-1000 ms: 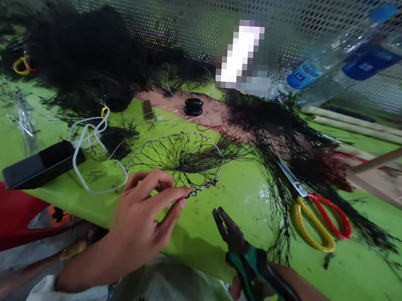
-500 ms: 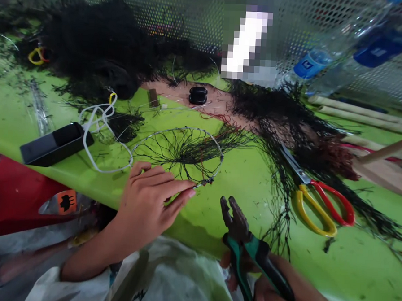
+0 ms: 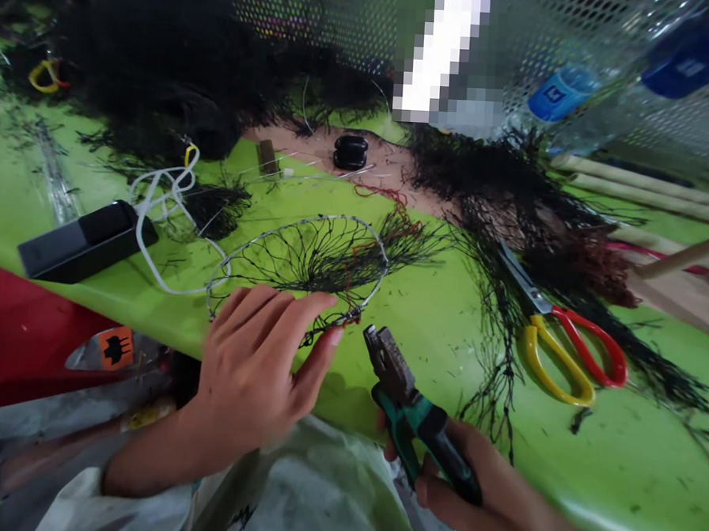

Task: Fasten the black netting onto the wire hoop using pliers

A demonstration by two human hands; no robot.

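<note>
A wire hoop (image 3: 242, 248) strung with black netting lies on the green table (image 3: 435, 317). My left hand (image 3: 253, 379) rests on its near rim, fingers together, pinching the rim beside the twisted wire joint (image 3: 352, 317). My right hand (image 3: 484, 510) grips the green-handled pliers (image 3: 410, 407) at the lower right. The pliers' jaws point up and left, a short way below and right of the joint, not touching it.
Red-and-yellow scissors (image 3: 564, 348) lie to the right on loose black netting (image 3: 512, 202). A black box (image 3: 82, 239) with a white cable (image 3: 167, 208) sits at left. A small black spool (image 3: 349, 150), wooden sticks (image 3: 649, 194) and water bottles (image 3: 577, 95) stand further back.
My right hand has brought the pliers up and left, close to the hoop's twisted joint. My left hand has flattened onto the hoop's near rim.
</note>
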